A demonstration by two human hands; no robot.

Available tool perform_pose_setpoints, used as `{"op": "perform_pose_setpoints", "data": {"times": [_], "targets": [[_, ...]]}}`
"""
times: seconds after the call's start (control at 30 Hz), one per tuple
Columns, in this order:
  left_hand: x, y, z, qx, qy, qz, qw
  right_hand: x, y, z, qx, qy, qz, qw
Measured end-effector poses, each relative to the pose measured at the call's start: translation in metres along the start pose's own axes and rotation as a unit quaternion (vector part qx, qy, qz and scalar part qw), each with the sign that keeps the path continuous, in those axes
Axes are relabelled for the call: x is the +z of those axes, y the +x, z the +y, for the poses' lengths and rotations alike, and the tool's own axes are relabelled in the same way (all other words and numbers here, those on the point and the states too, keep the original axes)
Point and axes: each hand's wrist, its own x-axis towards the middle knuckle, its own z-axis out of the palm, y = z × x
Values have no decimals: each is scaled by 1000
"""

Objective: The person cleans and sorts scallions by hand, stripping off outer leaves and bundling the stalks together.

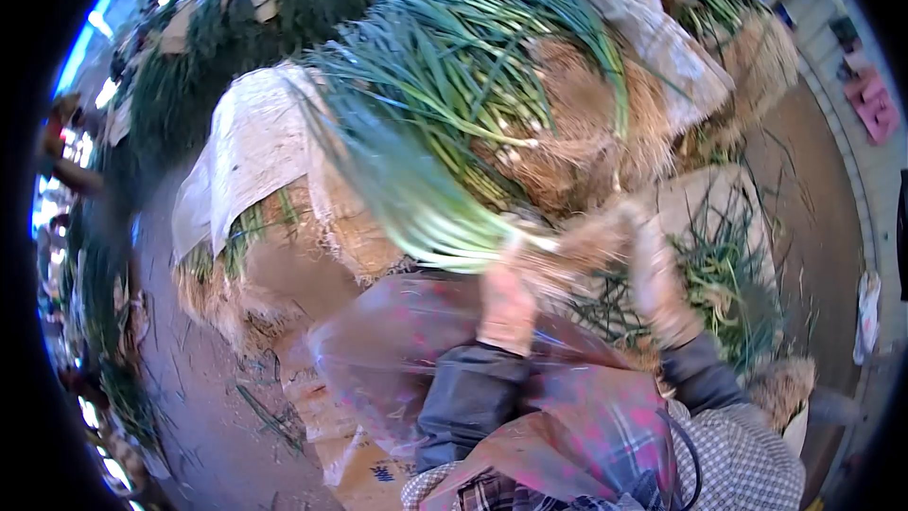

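Note:
My left hand [508, 301] is closed round the pale stems of a bunch of green onions [430, 227]. Their long leaves point up and left, blurred by motion. The stringy tan roots [596, 251] stick out to the right of that hand. Beside the root end is my right hand [659, 284], smeared by motion; whether its fingers grip or only touch the roots cannot be made out. Just beyond both hands lies a big heap of green onions [473, 57], with a matted mass of roots [586, 123] at its right.
A cloth-covered bundle [260, 132] stands at the left. Loose leaf scraps [724, 274] lie on a sheet by my right hand. White sacking [643, 28] covers part of the heap's right side. Clear plastic [407, 350] covers my lap. More greens [274, 28] are piled behind.

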Motion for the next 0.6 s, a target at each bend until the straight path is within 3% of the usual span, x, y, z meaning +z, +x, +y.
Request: {"op": "perform_pose_setpoints", "data": {"times": [0.03,0.07,0.1,0.13,0.2,0.23,0.27,0.33,0.37,0.4,0.43,0.47,0.5,0.53,0.57,0.6], "targets": [[1,-15,-17,116,254,-86,957,40,-11,16,11,18,-2,1000],[2,-29,-35,263,462,-110,840,41,-5,70,-42,127,-57,989],[17,-38,-31,78,127,-99,984,56,-15,65,-62,160,-84,982],[16,-45,-26,74,61,-137,986,64,-22,62,18,245,-116,962],[1,-53,-24,64,45,-110,991,74,-31,65,26,183,-115,976],[-10,-54,-23,78,37,-113,990,79,-34,64,6,129,-155,979],[-22,-52,-21,34,30,-100,994,79,-35,62,5,55,-217,975],[-15,-67,6,-10,16,-101,995,73,-13,46,116,-83,-323,936],[-14,-73,9,-19,0,-103,994,78,-3,21,345,27,-375,860],[-18,-81,10,-31,-12,-106,994,91,-11,-13,294,32,-426,855],[-16,-90,6,-16,37,-118,992,98,-1,-11,69,-127,-475,868],[-23,-100,0,-19,118,-179,977,114,23,0,-18,-165,-500,850],[-26,-108,-10,31,147,-175,973,131,47,12,-106,-200,-514,828],[-28,-115,-17,80,175,-171,966,164,63,-1,2,-138,-488,862],[-30,-122,-7,11,172,-184,968,198,79,-15,104,-68,-442,889],[-29,-129,1,55,236,-195,950,227,84,-49,253,-8,-331,909]]}}
